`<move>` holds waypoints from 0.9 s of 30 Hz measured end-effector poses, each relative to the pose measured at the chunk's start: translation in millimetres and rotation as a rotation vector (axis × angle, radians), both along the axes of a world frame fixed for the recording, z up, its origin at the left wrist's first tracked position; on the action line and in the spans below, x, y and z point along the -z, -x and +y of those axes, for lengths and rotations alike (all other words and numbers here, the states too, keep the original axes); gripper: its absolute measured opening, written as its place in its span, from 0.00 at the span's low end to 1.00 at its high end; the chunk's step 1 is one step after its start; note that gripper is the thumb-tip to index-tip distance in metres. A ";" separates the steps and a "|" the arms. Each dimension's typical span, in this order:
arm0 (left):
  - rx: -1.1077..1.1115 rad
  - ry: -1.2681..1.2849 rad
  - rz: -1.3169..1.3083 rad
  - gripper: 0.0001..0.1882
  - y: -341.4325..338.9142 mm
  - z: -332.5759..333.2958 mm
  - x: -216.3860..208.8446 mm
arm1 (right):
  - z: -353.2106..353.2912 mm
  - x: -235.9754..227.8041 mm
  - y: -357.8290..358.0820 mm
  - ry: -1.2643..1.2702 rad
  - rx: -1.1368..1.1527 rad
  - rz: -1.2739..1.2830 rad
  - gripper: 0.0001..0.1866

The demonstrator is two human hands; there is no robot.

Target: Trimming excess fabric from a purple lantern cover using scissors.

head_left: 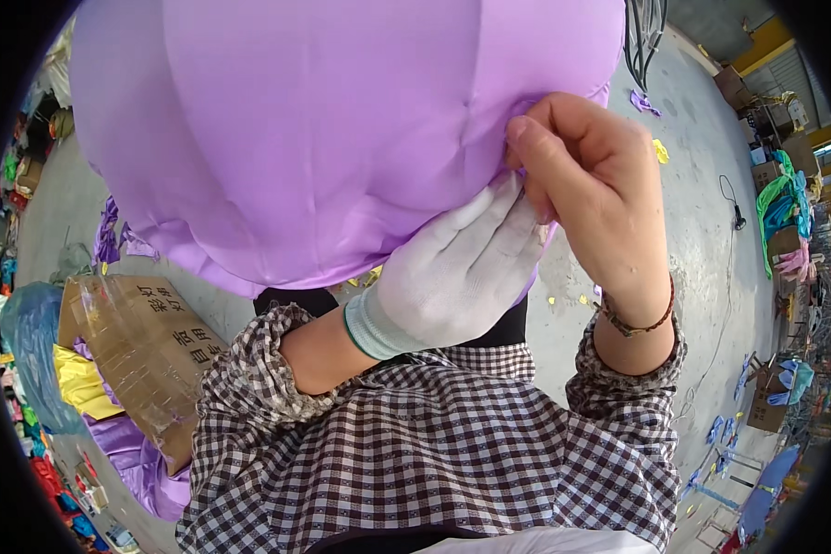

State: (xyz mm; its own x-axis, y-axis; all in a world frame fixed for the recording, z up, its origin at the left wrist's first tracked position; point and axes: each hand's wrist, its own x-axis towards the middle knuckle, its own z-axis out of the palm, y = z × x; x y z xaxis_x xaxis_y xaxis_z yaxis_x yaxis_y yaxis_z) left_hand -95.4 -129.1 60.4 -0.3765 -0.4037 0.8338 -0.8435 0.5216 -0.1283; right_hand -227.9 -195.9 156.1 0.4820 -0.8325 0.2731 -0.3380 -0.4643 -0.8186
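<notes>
Pinching narrowly at the purple cloth [295, 138], the bare right hand [600, 175] is resting right of the frame's centre; whether it is gripping the cloth itself, I cannot tell. The gloved left hand [462, 268] is lying along the cloth's lower right edge, outstretched, its grip hidden. The cloth is filling the upper middle of the frame, and a cardboard box [148, 351] is sitting at the lower left.

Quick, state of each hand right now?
Left hand: gloved, fingers extended against purple cloth; thumb hidden, grip can't be told.
Right hand: pinched closed; what it holds is unclear.
</notes>
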 end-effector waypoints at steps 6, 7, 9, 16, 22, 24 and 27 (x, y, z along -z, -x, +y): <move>0.018 0.001 0.035 0.12 -0.1 1.8 1.2 | -0.8 -10.6 -1.6 -0.243 -0.021 -0.010 0.14; 0.026 -0.005 0.038 0.13 -1.1 2.2 2.7 | 0.4 -11.8 -1.8 -0.302 -0.040 -0.015 0.14; 0.042 -0.014 0.045 0.14 -3.1 3.0 5.4 | 4.4 -11.4 -2.8 -0.341 -0.043 -0.012 0.14; 0.061 -0.134 -0.081 0.17 -8.3 3.8 9.4 | 24.0 -10.0 6.7 -0.112 -0.044 0.025 0.11; 0.069 -0.109 -0.060 0.18 -8.7 4.2 10.2 | 36.6 -12.7 20.4 0.353 -0.054 0.070 0.06; 0.063 -0.099 -0.047 0.18 -10.6 4.4 10.6 | 29.8 -9.0 20.2 0.434 -0.072 0.080 0.05; 0.074 -0.107 -0.046 0.18 -9.1 3.3 11.9 | -4.4 13.6 19.7 1.037 -0.213 0.118 0.08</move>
State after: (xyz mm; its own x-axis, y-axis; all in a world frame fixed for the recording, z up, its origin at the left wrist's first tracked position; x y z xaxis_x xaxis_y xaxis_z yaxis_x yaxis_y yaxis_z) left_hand -86.3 -125.8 48.5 -0.4450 -0.4592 0.7689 -0.7969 0.5947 -0.1060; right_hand -247.6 -200.3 142.5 0.6600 -0.1157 0.7423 -0.2196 -0.9746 0.0433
